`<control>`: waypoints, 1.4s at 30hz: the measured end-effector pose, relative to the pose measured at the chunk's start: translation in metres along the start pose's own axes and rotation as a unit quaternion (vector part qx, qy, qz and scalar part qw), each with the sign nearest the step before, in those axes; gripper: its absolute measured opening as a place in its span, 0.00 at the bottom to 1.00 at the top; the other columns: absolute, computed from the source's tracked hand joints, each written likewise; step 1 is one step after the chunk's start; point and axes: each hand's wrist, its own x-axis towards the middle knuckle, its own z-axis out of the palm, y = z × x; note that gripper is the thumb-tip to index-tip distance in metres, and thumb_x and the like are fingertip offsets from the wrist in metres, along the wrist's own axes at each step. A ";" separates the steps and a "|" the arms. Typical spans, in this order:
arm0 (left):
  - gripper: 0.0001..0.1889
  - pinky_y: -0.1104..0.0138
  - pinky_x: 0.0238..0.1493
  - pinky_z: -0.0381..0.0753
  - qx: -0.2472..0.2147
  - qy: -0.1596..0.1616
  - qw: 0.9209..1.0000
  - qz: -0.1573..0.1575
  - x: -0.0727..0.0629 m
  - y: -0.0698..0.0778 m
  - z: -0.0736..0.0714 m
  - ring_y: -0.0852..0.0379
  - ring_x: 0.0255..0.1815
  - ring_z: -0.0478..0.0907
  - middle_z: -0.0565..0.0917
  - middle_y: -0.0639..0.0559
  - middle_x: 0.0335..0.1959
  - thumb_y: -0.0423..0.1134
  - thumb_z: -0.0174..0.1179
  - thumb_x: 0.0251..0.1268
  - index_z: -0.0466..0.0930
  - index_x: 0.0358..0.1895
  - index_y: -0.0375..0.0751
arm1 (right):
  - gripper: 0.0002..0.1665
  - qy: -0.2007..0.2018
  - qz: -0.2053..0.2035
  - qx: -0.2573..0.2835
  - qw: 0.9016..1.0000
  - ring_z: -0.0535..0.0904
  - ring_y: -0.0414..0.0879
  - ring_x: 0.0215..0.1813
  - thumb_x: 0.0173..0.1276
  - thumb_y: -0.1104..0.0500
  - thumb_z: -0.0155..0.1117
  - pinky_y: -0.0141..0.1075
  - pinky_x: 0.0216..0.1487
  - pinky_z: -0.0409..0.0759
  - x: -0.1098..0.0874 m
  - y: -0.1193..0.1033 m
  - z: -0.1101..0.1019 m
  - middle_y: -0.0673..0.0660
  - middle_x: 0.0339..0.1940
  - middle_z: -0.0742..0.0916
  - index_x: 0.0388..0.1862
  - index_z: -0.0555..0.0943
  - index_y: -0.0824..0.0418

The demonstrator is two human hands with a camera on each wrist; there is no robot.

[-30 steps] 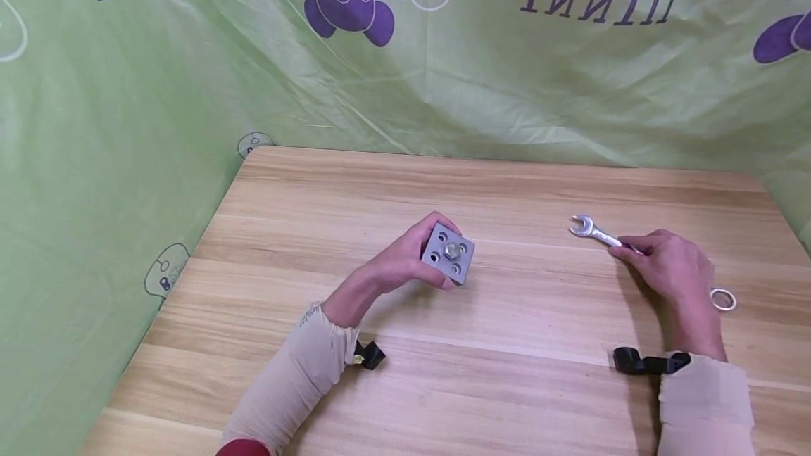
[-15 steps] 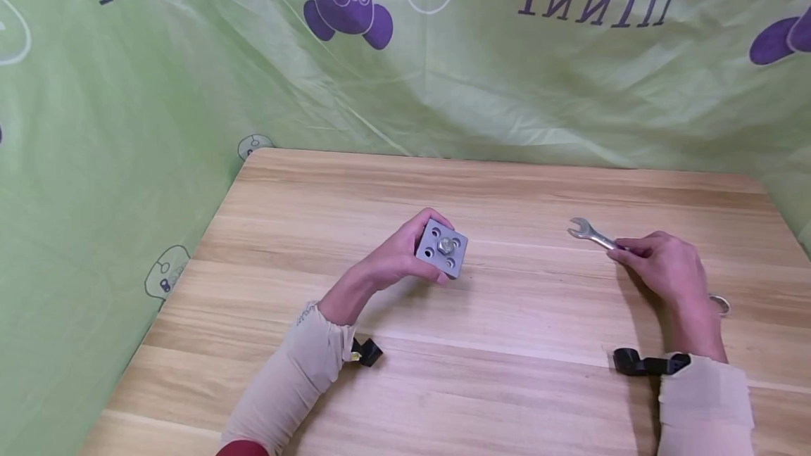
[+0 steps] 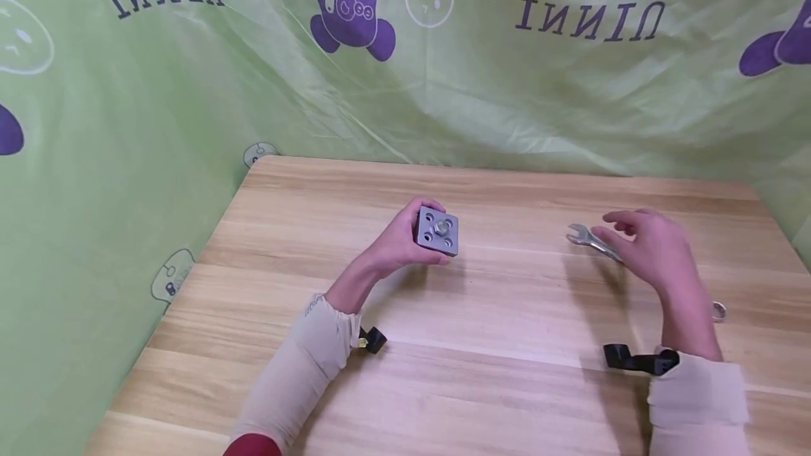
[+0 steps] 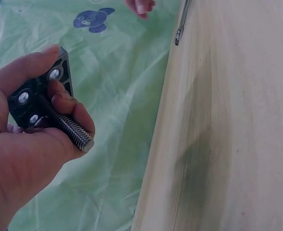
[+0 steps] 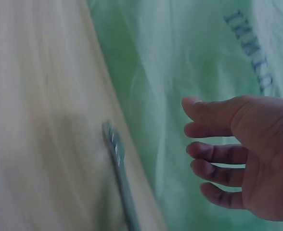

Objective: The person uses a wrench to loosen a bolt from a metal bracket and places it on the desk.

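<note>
One beige sleeve reaches in at the left over a wooden table, a green sheet hanging behind, and ends in the left hand. That hand grips a square grey plate above the tabletop; a bolt passes through its middle, hex head facing up, and the left wrist view shows fingers curled about the threaded shank underneath. Plate and hand sit slightly nearer the far table edge than half a second ago. Further right, a wrench lies on the table, well apart from the plate, its forked end pointing left. What has changed most is the right hand: it was pinching the wrench and has now let go, lifted just clear, fingers loosely bent, holding nothing. For the work in hand, that seems to leave the wrench set down and the right hand free, with only the left holding the plate and bolt. Past the right wrist shows the wrench's ring end
</note>
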 end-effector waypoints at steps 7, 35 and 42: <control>0.41 0.63 0.48 0.86 0.021 0.017 0.999 0.021 0.008 0.000 0.001 0.52 0.45 0.82 0.78 0.33 0.54 0.20 0.72 0.42 0.64 0.64 0.34 | 0.18 0.019 -0.095 0.064 0.993 0.82 0.53 0.38 0.70 0.52 0.66 0.33 0.31 0.71 0.009 -0.069 0.008 0.62 0.36 0.88 0.48 0.86 0.65; 0.38 0.71 0.45 0.82 0.122 0.055 0.979 0.156 0.050 0.012 0.007 0.51 0.48 0.79 0.80 0.36 0.51 0.27 0.78 0.41 0.69 0.60 0.33 | 0.14 0.054 -0.146 0.167 0.974 0.77 0.46 0.32 0.69 0.54 0.67 0.31 0.30 0.70 0.037 -0.163 0.034 0.56 0.32 0.87 0.48 0.86 0.62; 0.38 0.72 0.45 0.81 0.134 0.050 0.974 0.175 0.043 0.013 0.014 0.51 0.47 0.78 0.80 0.37 0.52 0.27 0.78 0.40 0.70 0.59 0.33 | 0.13 0.073 -0.141 0.154 0.975 0.71 0.46 0.29 0.68 0.53 0.69 0.32 0.29 0.67 0.032 -0.161 0.039 0.56 0.29 0.85 0.43 0.86 0.61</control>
